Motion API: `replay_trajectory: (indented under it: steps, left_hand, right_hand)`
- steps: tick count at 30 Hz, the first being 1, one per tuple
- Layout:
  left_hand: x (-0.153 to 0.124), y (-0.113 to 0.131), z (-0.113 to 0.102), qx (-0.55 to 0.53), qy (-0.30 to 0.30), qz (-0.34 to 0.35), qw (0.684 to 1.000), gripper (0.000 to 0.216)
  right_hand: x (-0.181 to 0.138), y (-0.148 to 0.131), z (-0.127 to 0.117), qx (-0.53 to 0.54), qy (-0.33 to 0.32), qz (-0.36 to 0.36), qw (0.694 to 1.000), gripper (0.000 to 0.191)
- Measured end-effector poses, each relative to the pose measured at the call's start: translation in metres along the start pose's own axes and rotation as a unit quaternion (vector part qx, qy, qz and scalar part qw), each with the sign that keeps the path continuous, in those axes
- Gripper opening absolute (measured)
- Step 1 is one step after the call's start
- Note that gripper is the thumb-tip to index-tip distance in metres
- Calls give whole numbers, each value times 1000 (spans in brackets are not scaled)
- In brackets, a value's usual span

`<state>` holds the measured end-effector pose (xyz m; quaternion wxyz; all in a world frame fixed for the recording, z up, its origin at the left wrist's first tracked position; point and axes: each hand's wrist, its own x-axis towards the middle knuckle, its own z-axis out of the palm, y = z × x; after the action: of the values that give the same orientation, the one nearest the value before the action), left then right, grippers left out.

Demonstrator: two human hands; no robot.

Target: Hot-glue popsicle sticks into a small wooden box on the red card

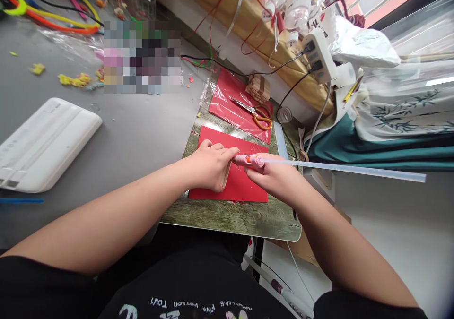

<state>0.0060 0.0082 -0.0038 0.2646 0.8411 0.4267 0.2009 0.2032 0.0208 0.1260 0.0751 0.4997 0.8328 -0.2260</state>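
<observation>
My left hand (210, 164) is closed on a flat wooden stick (226, 176), holding it on edge over a red sheet of paper (244, 186). That sheet lies on a green wood-grain board (234, 217). My right hand (273, 175) grips a pink hot glue gun (248, 159), its nozzle pointing left at the stick beside my left fingertips. A long clear glue stick (347, 169) juts from the gun's back toward the right.
Behind the paper lie a second red sheet in plastic (230, 102), orange-handled scissors (257, 113) and a stack of wooden sticks (258, 88). A white flat device (42, 142) sits on the grey table at left. Power strip (317, 56) and cables run at the back.
</observation>
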Motion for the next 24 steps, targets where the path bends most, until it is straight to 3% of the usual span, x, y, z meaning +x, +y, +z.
replay_trajectory:
  steps: [24]
  left_hand:
    - [0,-1,1,-11,2,8,1000,82]
  right_hand:
    - [10,-7,-1,-134,-40,7,990,18]
